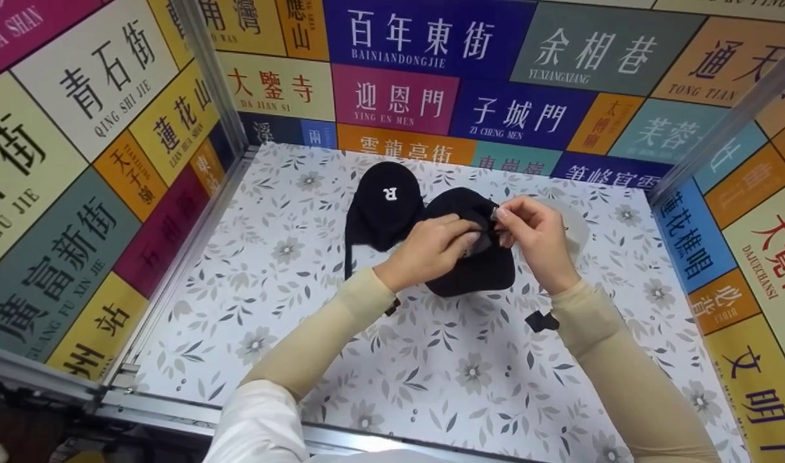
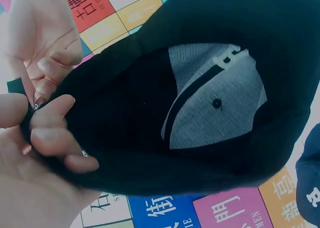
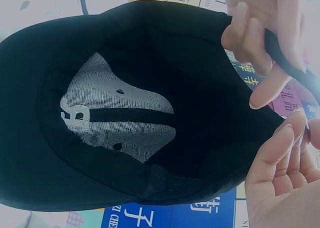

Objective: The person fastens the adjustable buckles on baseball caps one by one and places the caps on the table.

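Note:
A black baseball cap is held between my two hands, its brim towards me. Its hollow inside faces the wrist cameras and shows grey mesh lining. My left hand grips the cap's back edge, with the black strap running across its fingers in the right wrist view. My right hand pinches the strap's other side, thumb against fingertips. A small metal buckle shows between the fingers in the left wrist view.
A second black cap with a white letter R lies to the left. Partly behind my right hand is a pale cap. The table has a floral cover. Panels with street names stand around its back and sides.

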`<state>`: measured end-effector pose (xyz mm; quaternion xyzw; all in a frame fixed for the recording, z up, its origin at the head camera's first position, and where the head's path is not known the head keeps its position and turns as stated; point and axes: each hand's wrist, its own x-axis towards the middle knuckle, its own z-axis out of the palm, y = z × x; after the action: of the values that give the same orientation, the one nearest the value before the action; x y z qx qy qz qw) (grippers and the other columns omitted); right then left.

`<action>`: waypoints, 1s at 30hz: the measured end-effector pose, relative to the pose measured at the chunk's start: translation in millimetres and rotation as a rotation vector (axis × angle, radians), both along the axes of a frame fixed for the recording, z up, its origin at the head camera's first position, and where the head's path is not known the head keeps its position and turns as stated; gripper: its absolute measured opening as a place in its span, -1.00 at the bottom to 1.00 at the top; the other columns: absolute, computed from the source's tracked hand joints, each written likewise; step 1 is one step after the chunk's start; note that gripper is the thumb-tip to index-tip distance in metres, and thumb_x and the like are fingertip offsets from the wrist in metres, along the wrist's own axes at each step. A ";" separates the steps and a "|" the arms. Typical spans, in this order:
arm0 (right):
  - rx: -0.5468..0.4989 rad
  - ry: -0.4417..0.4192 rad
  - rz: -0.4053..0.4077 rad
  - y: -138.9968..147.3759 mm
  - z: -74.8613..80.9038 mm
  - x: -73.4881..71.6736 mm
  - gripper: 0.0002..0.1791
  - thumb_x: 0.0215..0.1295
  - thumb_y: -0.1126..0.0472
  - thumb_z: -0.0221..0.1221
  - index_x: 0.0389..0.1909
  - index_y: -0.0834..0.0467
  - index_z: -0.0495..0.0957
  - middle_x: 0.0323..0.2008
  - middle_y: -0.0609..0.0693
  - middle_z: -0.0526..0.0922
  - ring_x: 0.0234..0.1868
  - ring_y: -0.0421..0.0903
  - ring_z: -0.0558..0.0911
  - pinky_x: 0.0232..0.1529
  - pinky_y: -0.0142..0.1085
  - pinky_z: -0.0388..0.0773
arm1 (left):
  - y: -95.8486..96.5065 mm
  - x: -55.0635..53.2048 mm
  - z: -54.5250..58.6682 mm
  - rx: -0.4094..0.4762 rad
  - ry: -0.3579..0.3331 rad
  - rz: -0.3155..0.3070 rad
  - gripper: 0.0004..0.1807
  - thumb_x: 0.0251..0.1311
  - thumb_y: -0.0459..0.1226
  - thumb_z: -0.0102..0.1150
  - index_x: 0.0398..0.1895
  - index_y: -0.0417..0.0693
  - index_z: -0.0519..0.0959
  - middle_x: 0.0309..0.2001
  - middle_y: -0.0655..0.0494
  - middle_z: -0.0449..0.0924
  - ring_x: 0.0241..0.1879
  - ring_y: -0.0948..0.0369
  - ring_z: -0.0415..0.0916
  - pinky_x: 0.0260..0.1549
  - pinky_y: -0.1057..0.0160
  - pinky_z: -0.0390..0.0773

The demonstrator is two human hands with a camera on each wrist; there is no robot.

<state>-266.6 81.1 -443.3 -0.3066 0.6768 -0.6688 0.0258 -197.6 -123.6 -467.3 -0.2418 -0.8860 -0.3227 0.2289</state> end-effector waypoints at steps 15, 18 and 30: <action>0.002 -0.005 0.009 0.3 -3.6 1.0 -0.79 0.44 0.34 0.16 -0.25 0.48 0.55 -0.47 0.34 0.53 -0.58 0.08 0.48 -0.54 -0.28 0.50 | -5.9 3.7 5.6 0.311 -0.124 0.004 -0.69 0.39 0.07 0.14 -0.39 0.10 0.60 -0.41 0.28 0.49 -0.42 0.35 0.41 -0.34 0.32 0.42; 0.001 -0.005 0.014 0.7 -4.8 1.4 -0.79 0.43 0.34 0.17 -0.25 0.49 0.54 -0.48 0.35 0.53 -0.59 0.09 0.48 -0.54 -0.27 0.49 | -8.7 2.2 4.4 0.375 -0.174 -0.006 -0.75 0.37 -0.01 0.21 -0.42 0.10 0.58 -0.44 0.26 0.50 -0.46 0.31 0.41 -0.38 0.30 0.42; -0.033 -0.009 0.051 0.5 -4.5 4.5 -0.73 0.40 0.27 0.24 -0.26 0.48 0.54 -0.48 0.31 0.54 -0.58 0.05 0.49 -0.54 -0.29 0.49 | -10.2 0.2 6.6 0.603 -0.231 0.075 -0.81 0.20 -0.02 0.40 -0.26 0.11 0.80 -0.28 0.35 0.73 -0.23 0.32 0.62 -0.15 0.30 0.56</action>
<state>-262.1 81.6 -447.8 -0.3211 0.6573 -0.6806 0.0411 -197.4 -133.8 -460.7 -0.0921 -0.7788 -0.5875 0.1999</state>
